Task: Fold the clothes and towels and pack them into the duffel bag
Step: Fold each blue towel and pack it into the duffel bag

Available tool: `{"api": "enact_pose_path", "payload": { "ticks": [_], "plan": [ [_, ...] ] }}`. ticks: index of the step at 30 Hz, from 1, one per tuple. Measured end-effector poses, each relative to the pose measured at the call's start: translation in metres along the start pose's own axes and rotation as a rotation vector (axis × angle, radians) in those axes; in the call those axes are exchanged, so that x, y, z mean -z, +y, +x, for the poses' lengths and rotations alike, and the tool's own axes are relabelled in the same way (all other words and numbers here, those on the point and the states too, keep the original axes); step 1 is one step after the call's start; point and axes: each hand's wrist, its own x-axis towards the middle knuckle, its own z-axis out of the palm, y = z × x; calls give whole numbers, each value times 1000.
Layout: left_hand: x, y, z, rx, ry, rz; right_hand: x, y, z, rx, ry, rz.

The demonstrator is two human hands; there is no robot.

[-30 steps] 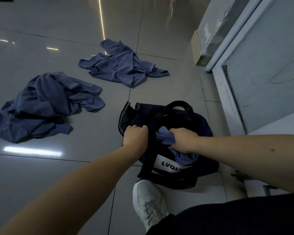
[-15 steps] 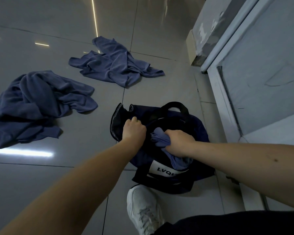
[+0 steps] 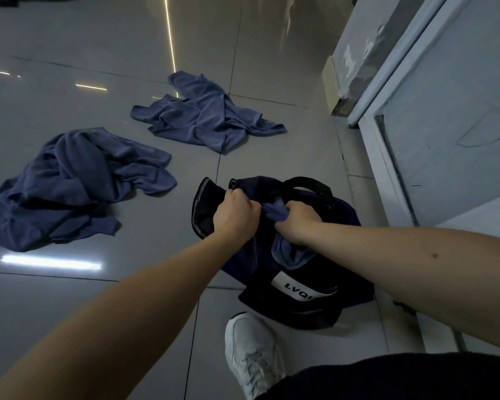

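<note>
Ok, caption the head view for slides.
Left hand grips the rim of the duffel bag, right hand a blue towel inside it; two crumpled cloths lie nearby.

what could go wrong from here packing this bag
1. The blue cloth in the right hand is bunched, not folded; stuffed so, it may hog room in the duffel bag.
2. The dark towel and lighter towel lie crumpled on the floor and might not fit afterward.
3. The soft bag could sag shut if the left hand releases its rim.
</note>
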Motion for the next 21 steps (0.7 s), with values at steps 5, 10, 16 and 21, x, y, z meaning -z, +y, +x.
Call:
{"api": "enact_pose_path", "payload": {
  "ticks": [5, 10, 16, 21],
  "plan": [
    [3, 5, 0, -17, 6, -76, -31, 0, -2, -22, 222, 227],
    [-1, -7, -1, 17, 7, -54, -61, -3, -5, -99, 197, 189],
    [-7, -24, 2, -20, 25, 9, -67, -21, 0, -169, 160, 505],
    [-9, -37, -1, -5, -16, 88, -69, -23, -8, -204, 74, 552]
  ]
}}
